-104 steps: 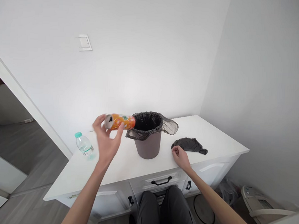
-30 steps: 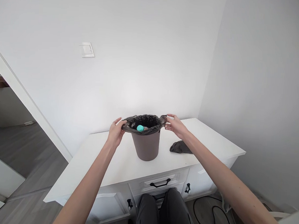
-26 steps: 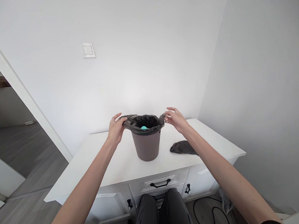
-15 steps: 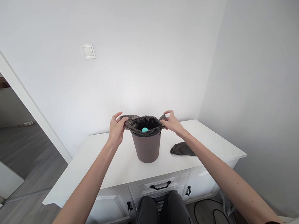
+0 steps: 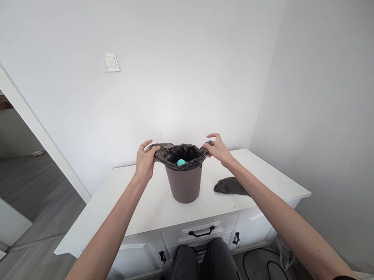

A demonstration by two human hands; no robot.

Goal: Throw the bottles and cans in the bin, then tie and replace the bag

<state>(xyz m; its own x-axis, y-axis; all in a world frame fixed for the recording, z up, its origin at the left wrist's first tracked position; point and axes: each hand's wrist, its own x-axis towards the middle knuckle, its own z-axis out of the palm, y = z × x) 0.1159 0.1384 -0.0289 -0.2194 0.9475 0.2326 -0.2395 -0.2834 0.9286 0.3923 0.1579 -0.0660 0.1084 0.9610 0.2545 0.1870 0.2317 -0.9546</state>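
Observation:
A brown trash bin [image 5: 185, 187] stands upright on the white cabinet top. It is lined with a dark, thin trash bag [image 5: 166, 154] whose edge folds out over the rim. Inside the bag a round turquoise object [image 5: 181, 162] shows its upper part. My left hand [image 5: 145, 158] pinches the bag's edge on the left side, thumb over the plastic. On the right, my right hand [image 5: 218, 150] grips the bag's other edge, drawn out past the rim, with the index finger raised. Whatever lies deeper in the bin is hidden.
Another dark, crumpled plastic bag [image 5: 230, 186] lies on the cabinet top [image 5: 140, 214], partly behind my right forearm. The cabinet front has black handles [image 5: 201, 231]. A wall with a light switch [image 5: 110, 62] rises behind. A black cable [image 5: 269, 269] loops on the floor.
My right hand has moved slightly up and to the right, drawing the bag's edge outward. My left hand keeps its hold in nearly the same place.

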